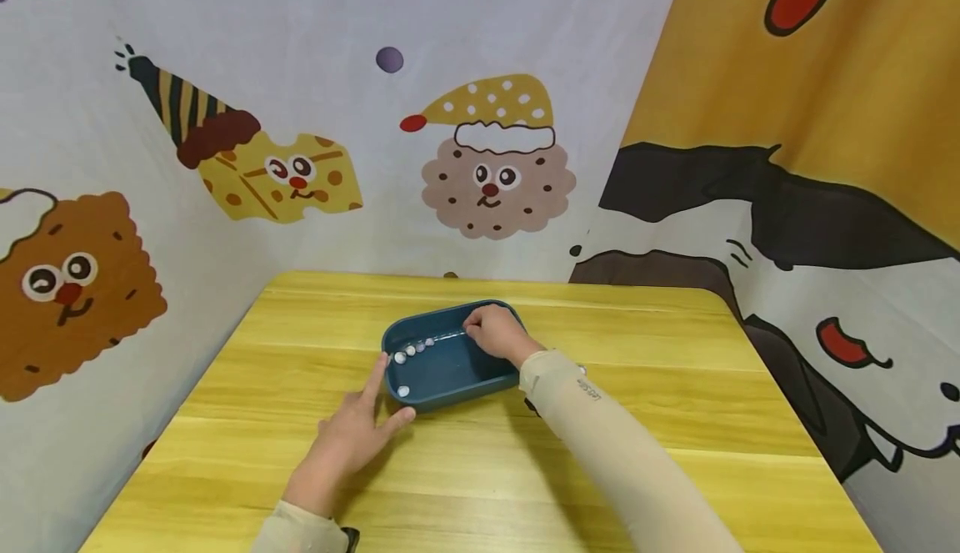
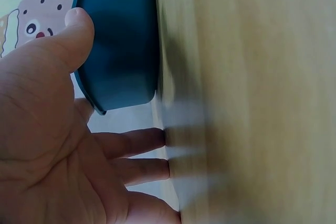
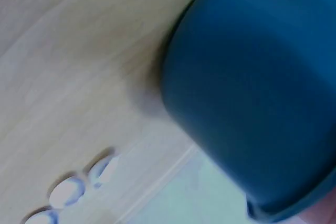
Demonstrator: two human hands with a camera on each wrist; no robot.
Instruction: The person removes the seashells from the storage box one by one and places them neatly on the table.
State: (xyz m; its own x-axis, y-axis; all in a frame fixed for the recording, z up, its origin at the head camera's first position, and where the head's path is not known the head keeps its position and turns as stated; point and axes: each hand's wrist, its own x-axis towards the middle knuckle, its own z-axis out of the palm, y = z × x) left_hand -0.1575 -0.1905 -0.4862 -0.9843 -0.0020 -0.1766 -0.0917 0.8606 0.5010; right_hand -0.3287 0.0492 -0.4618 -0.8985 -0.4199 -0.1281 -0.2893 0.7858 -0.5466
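A dark blue rectangular tray [image 1: 450, 399] with rounded corners lies on the table. Several small white pebble-like pieces [image 1: 410, 350] form a row along its far left inside, and a single white piece [image 1: 403, 391] is near the front left corner. My left hand [image 1: 352, 432] touches that end of the tray, straight index finger at the left side and thumb at the front rim; its other fingers rest on the table in the left wrist view. My right hand [image 1: 498, 334] reaches inside, fingers curled together near the far wall. Whatever its fingertips hold is hidden.
More white pebble-like pieces [image 3: 67, 192] lie on the table to the tray's right, mostly covered by the right sleeve [image 1: 600, 428] in the head view. The yellow wood-grain table [image 1: 300, 328] ends at a cartoon-print cloth [image 1: 322, 61] behind.
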